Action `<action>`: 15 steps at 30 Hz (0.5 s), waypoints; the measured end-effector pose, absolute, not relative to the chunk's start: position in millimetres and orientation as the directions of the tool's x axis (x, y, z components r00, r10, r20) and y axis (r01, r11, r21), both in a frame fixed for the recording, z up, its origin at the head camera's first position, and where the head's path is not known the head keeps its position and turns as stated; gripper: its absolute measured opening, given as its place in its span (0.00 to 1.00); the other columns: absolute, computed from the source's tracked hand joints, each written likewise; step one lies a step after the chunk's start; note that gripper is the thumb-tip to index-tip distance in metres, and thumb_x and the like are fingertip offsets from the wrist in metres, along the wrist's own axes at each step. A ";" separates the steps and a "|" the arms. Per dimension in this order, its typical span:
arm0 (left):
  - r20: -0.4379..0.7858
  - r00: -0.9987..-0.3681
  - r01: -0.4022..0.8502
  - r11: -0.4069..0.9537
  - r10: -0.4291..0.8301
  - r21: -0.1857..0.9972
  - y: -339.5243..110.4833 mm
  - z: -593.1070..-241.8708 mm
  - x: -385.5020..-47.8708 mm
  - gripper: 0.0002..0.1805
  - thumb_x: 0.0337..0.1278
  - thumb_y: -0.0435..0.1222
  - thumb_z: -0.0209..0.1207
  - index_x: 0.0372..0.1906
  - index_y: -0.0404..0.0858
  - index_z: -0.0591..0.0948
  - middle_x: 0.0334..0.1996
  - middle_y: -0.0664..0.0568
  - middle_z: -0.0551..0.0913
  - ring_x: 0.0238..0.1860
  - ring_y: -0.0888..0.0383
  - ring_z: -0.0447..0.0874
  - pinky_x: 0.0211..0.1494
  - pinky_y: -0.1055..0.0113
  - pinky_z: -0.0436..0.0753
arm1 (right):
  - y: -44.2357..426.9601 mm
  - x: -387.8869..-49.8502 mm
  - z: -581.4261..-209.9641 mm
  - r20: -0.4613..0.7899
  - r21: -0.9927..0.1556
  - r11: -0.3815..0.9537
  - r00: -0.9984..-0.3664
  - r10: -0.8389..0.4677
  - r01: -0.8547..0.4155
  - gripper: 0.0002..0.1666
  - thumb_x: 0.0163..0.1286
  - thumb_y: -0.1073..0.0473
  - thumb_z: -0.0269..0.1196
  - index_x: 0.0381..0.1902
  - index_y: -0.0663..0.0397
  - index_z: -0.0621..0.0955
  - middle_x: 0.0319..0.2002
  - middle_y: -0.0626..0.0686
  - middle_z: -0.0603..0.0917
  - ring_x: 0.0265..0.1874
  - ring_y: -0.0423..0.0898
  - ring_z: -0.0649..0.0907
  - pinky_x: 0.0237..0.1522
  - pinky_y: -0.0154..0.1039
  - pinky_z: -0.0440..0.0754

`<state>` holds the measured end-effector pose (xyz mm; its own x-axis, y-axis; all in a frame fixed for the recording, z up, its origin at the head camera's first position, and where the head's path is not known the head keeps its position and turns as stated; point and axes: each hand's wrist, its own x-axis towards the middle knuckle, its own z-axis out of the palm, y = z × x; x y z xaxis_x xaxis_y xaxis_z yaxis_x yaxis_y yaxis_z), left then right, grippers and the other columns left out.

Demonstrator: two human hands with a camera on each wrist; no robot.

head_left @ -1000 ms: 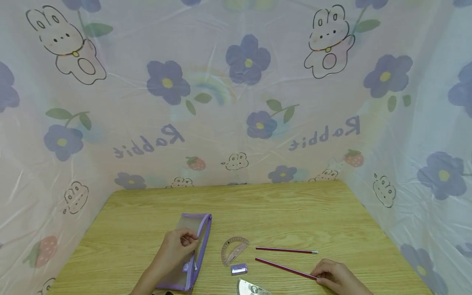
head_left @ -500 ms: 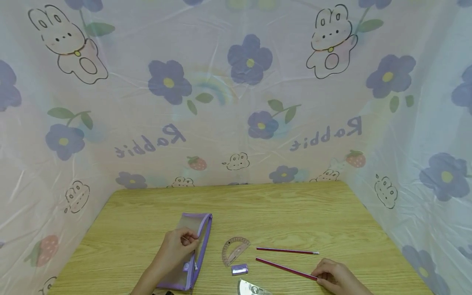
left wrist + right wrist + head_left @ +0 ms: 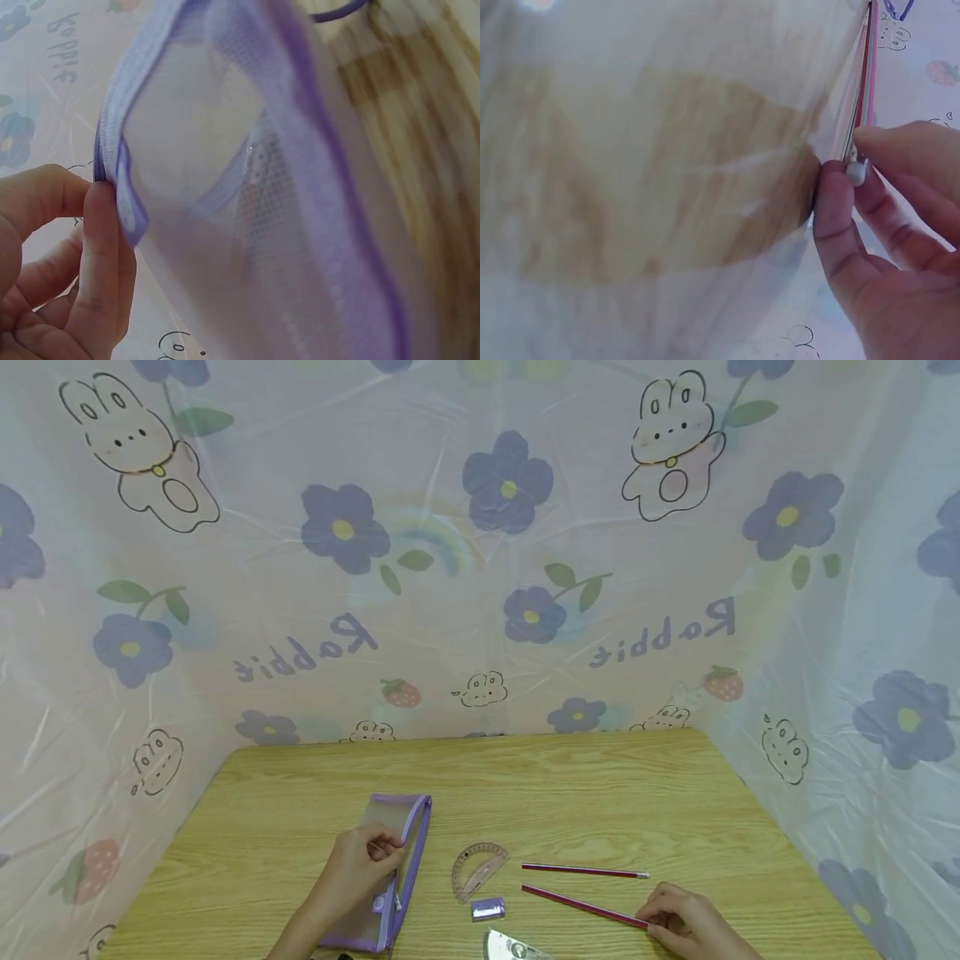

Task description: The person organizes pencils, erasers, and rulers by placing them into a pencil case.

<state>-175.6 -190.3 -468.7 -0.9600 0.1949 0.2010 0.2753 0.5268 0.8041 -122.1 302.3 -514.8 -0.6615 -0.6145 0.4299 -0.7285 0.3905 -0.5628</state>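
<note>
Head: little has changed over the last second, suggesting a pause. The left hand (image 3: 360,860), fingertips pinched, holds the rim of a purple-edged translucent mesh pouch (image 3: 410,875); the right hand (image 3: 688,920) pinches a slim red pencil (image 3: 585,907) over the wooden bench (image 3: 600,793). A clear plastic drawing tool (image 3: 513,948) is cut off below. Left wrist: pouch mouth gaping, interior blurred. Right wrist: pencil gripped at its pale end (image 3: 856,173), far tip indistinct.

"What can be read?"

"'Rabbit', printed twice on the cloth (image 3: 450,602), mirrored both times."

"And from the left wrist?"

"'Rabbit' on the cloth there too, turned on its side."

"Any numbers?"

"The protractor (image 3: 485,873) has scale marks along its curve, but any figures are too small to make out. Same with the print on the clear plate (image 3: 514,948)."
</note>
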 end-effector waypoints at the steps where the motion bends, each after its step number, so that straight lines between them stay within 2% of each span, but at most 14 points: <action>1: 0.199 -0.961 0.272 0.527 0.192 0.805 -190.4 -468.8 -175.6 0.03 0.55 0.27 0.68 0.33 0.34 0.84 0.26 0.56 0.81 0.27 0.64 0.79 0.32 0.73 0.84 | 302.2 -121.9 -514.7 0.425 -0.565 0.395 -0.666 -0.613 -0.724 0.15 0.56 0.77 0.69 0.38 0.56 0.85 0.34 0.46 0.80 0.30 0.31 0.76 0.22 0.26 0.75; 7: 0.193 -0.965 0.259 0.522 0.179 0.813 -191.4 -468.0 -174.2 0.03 0.55 0.27 0.68 0.33 0.34 0.84 0.26 0.56 0.81 0.27 0.64 0.79 0.32 0.73 0.83 | 302.8 -119.4 -514.7 0.388 -0.611 0.414 -0.711 -0.587 -0.675 0.14 0.58 0.77 0.68 0.38 0.56 0.85 0.34 0.45 0.84 0.31 0.30 0.77 0.22 0.28 0.77; 15: 0.186 -0.969 0.244 0.525 0.160 0.815 -191.5 -465.8 -172.7 0.04 0.54 0.27 0.68 0.32 0.35 0.84 0.26 0.56 0.81 0.27 0.63 0.79 0.32 0.73 0.83 | 309.0 -119.8 -515.9 0.364 -0.733 0.307 -0.731 -0.577 -0.607 0.14 0.61 0.79 0.65 0.42 0.61 0.85 0.36 0.52 0.85 0.33 0.35 0.80 0.25 0.32 0.81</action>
<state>-172.7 -191.5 -465.8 -0.9693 0.1603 0.1863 0.2436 0.5252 0.8154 -119.8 309.0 -515.9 -0.7311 -0.5773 0.3637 -0.6070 0.3069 -0.7330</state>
